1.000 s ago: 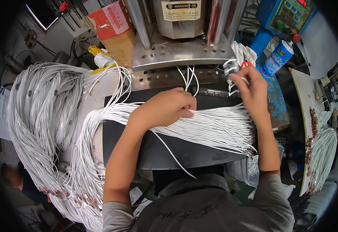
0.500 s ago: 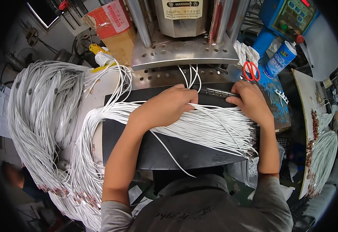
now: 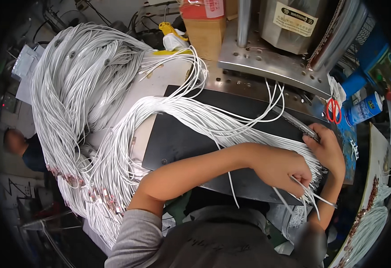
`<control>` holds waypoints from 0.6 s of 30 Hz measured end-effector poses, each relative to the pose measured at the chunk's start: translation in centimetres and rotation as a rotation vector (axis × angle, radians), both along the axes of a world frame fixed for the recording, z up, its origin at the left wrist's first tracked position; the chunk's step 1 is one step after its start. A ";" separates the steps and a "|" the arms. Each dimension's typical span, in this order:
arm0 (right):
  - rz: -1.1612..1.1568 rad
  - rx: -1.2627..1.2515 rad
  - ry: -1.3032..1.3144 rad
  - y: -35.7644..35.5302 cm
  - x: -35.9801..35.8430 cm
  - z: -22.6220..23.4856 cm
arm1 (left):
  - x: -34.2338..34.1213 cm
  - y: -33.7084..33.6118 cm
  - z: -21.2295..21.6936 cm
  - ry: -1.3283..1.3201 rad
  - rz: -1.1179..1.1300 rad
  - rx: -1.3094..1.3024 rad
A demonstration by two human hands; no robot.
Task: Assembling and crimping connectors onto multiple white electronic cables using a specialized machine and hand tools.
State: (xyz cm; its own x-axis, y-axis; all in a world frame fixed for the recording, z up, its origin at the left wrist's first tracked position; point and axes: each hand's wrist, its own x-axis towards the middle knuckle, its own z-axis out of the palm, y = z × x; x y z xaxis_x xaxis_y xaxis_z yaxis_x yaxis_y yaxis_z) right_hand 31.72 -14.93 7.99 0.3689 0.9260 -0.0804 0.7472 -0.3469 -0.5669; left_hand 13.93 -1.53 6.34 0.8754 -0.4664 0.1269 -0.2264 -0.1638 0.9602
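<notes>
A thick bundle of white cables [image 3: 177, 109] runs across a black mat [image 3: 159, 143] on the bench. My left hand [image 3: 287, 172] is closed over the right end of the bundle, near the front edge of the mat. From its curled fingers stick out a few white cable ends [image 3: 311, 196], pointing toward my right forearm. My right hand [image 3: 327, 147] pinches the near end of a slim metal bar [image 3: 296, 120], which slants away toward the press. Beyond the bundle, several thin white cables [image 3: 273, 96] loop between it and the press base.
A metal press [image 3: 276, 71] with upright columns stands behind the mat. To its right are red-handled scissors [image 3: 333, 111] and a blue spray can [image 3: 363, 110]. A large heap of grey-white cables [image 3: 84, 80] fills the left. A cardboard box [image 3: 204, 38] stands behind; a person [image 3: 32, 149] is far left.
The view has swung left. My left hand has moved from the cables in front of the press to the bundle's right end, gripping cable ends. My right hand keeps hold of the metal bar.
</notes>
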 end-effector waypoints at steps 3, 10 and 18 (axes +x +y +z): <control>0.023 0.036 -0.007 0.7 0.2 -0.7 | 0.8 -0.4 0.1 0.121 -0.116 -0.168; 0.117 0.183 -0.062 0.2 1.0 -2.1 | 2.5 -5.7 -1.3 0.334 -0.228 -0.419; 0.113 0.056 0.545 -1.5 1.9 -0.6 | 0.9 1.4 -2.1 0.504 0.479 -0.273</control>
